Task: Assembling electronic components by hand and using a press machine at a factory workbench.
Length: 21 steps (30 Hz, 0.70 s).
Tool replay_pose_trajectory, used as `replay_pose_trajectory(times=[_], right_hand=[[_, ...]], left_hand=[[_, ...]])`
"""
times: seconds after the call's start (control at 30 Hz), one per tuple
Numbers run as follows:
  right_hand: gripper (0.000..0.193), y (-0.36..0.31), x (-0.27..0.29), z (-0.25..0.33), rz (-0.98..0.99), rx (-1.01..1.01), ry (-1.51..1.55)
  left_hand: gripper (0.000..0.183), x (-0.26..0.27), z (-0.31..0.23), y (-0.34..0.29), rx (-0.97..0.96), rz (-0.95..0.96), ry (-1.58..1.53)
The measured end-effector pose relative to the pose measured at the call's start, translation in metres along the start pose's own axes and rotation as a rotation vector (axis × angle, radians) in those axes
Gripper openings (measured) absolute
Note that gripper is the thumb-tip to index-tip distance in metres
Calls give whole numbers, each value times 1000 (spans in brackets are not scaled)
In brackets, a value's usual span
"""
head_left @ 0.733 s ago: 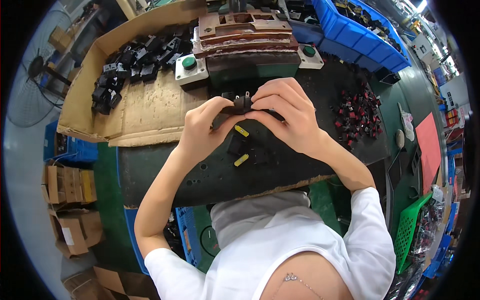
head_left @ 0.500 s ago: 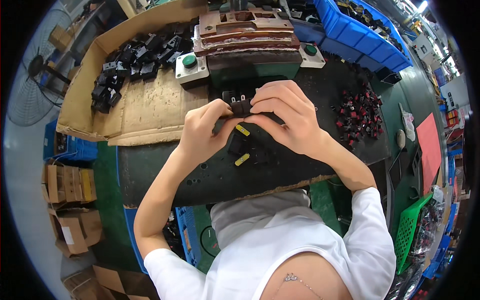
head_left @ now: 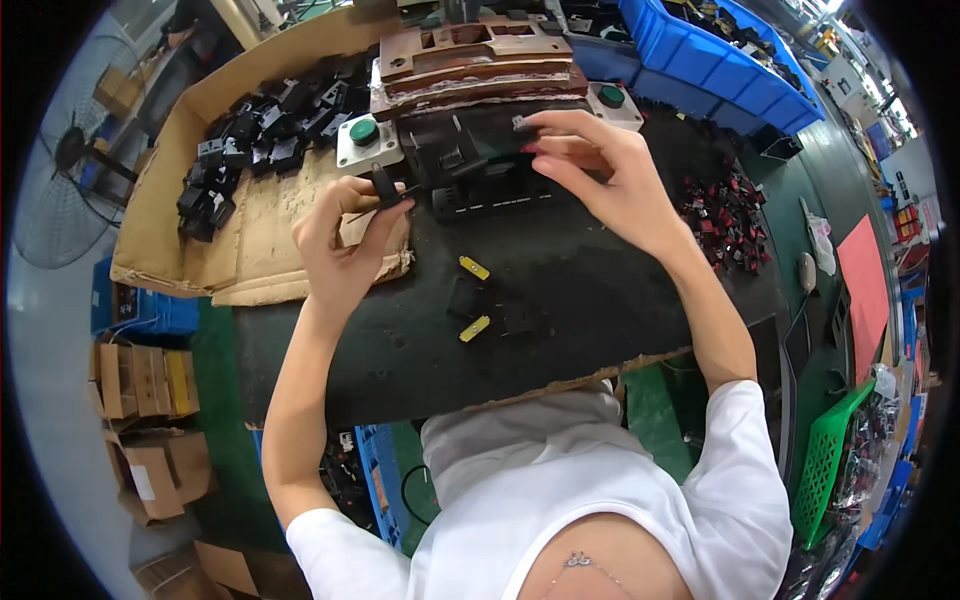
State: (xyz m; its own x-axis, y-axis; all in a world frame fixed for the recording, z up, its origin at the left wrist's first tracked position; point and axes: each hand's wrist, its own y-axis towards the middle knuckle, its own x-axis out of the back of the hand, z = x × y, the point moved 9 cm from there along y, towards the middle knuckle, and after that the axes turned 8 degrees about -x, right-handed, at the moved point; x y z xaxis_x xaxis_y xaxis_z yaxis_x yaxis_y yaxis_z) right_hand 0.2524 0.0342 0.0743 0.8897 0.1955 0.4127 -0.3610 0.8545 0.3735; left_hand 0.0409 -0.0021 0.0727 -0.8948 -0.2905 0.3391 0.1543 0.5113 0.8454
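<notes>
My left hand (head_left: 340, 228) pinches a small black plastic part (head_left: 385, 186) between thumb and fingers, above the cardboard's right edge. My right hand (head_left: 610, 165) is raised at the right of the press fixture's black block (head_left: 445, 155), its fingers curled. A pale metal bit (head_left: 519, 123) and a spot of red show at its fingertips; what it grips is too small and dark to make out. On the dark bench (head_left: 600, 300) lie two yellow pieces (head_left: 474, 267), with dark parts beside them.
Black housings (head_left: 285, 120) fill an open cardboard tray (head_left: 280, 230) at the left. Green buttons (head_left: 364, 132) flank the press's copper-coloured plates (head_left: 470, 55). Red-and-black parts (head_left: 725, 222) lie heaped at the right, below a blue bin (head_left: 720, 65).
My hands have moved apart from the black housing they held together. The left went left with a black part; the right rose towards the right of the fixture.
</notes>
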Motion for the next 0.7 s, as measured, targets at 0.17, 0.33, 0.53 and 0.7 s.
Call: replay_pose_trajectory(times=[0.17,0.33,0.53,0.7], right_hand=[[24,-4,5,13,-130,105,-176],[24,-4,4,11,-142,124,-192],[24,-5,3,12,-145,131,-200],[25,-6,1,13,-121,139,-223]], left_hand=[[18,-7,16,0,92,-13,-214],[18,-7,17,-2,108,7,-203],[18,-7,18,-3,104,11,-212],[17,-6,14,-2,95,10,-196]])
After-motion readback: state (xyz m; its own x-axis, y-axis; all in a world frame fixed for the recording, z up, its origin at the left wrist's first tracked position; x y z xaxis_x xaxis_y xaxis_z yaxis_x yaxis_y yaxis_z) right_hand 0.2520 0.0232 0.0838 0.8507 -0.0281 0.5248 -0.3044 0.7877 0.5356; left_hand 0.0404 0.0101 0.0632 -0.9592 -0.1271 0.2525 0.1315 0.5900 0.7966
